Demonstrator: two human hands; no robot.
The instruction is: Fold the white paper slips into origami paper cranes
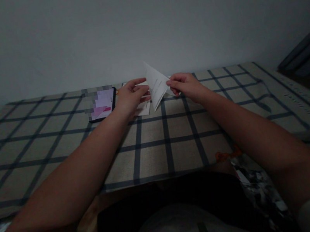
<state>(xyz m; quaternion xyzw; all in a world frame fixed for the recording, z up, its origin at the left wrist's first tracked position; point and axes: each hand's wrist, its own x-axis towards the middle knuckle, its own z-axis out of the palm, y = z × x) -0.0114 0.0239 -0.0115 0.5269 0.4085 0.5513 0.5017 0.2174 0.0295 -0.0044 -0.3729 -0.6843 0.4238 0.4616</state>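
A folded white sheet of paper (pixel 156 85), triangular with a point standing up, is held above the table in front of me. My right hand (pixel 185 84) pinches its right corner between thumb and fingers. At the paper's left edge is my left hand (pixel 133 94), its fingers stretched out and apart, the tips at or very near the edge; whether they touch is hard to tell. Beneath and behind that hand, another piece of white paper (pixel 144 110) lies on the cloth, partly hidden.
A phone (pixel 103 105) with a lit screen lies left of my left hand. The checked tablecloth (pixel 154 151) covers the table, which stands against a pale wall (pixel 140 24). Orange tassels (pixel 226 155) hang at the cloth's front edge. Dark slatted furniture (pixel 305 47) stands at the right.
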